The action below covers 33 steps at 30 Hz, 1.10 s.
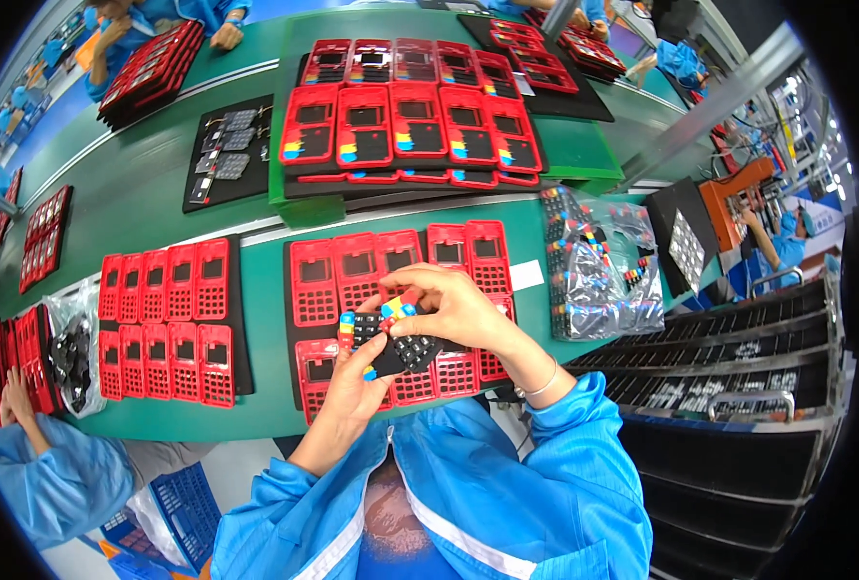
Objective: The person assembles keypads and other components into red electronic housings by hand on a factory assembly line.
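Right now I see my left hand (352, 382) holding a black rubber keypad (402, 350) from below, fingers closed around its lower end. My right hand (458, 309) comes over the top and pinches the little coloured buttons (398, 308) at the upper end of the same keypad. Both hands grip it tight, and it hangs just above the near edge of the green table (140, 203).

Under my hands lies a black mat (296, 319) with red phone shells (357, 271) in rows, close to the near edge. To the left of it sits another mat with more red shells (166, 319), and past that a clear bag (72, 348) by the left end of the table. To the right of my hands I see a shiny bag of keypads (599, 271).

Farther back, on a raised green tray (584, 150), rest more red shells (410, 121) with dark screens and coloured buttons. A small black mat with grey parts (225, 155) lies to its left. At the far edge, another person's hand (225, 37) rests by a stack of red shells (154, 72).
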Tool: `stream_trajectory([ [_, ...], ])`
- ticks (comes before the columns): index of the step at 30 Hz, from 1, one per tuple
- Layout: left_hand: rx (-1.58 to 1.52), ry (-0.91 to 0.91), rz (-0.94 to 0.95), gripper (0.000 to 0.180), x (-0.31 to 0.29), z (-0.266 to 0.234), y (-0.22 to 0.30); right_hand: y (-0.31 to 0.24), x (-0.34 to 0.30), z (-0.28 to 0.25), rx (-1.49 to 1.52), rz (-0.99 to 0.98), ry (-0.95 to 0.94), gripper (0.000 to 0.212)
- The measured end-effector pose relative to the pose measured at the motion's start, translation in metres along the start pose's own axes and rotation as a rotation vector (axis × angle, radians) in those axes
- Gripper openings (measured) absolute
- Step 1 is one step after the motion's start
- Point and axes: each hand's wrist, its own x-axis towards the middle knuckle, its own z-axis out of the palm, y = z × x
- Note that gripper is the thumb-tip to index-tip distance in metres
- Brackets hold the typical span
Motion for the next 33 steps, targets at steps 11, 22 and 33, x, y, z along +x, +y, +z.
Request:
stream_trajectory([
  [11,0.046,0.056,0.145,0.056,-0.016,-0.014,0.016,-0.007,-0.028,0.047,-0.156,-0.127,0.240,0.043],
  [22,-0.074,0.346,0.281,0.029,-0.055,-0.041,0.027,-0.022,-0.022,0.101,-0.528,-0.754,0.326,0.024],
  [33,-0.219,0.380,0.462,0.038,-0.089,-0.086,0.049,0.010,0.061,0.103,-0.906,-0.700,0.472,0.020],
])
